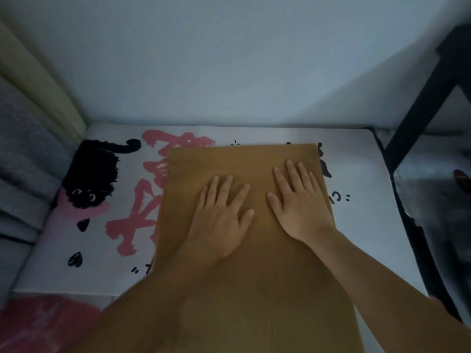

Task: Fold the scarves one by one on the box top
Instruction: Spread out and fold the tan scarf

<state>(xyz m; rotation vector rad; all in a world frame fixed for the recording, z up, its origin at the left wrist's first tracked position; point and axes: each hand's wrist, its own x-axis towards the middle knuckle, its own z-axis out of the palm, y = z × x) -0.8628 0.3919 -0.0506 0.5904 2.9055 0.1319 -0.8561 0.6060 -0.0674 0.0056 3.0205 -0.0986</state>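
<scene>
Scarf lies flat on box top, right of centre; left hand and right hand rest side by side on it.

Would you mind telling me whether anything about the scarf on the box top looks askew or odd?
Nothing stands out. The mustard scarf lies smooth on the printed box top, both hands flat on it; its near end hangs over the front edge.

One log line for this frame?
left hand flat on mustard scarf | right hand flat too | scarf on box top
</scene>
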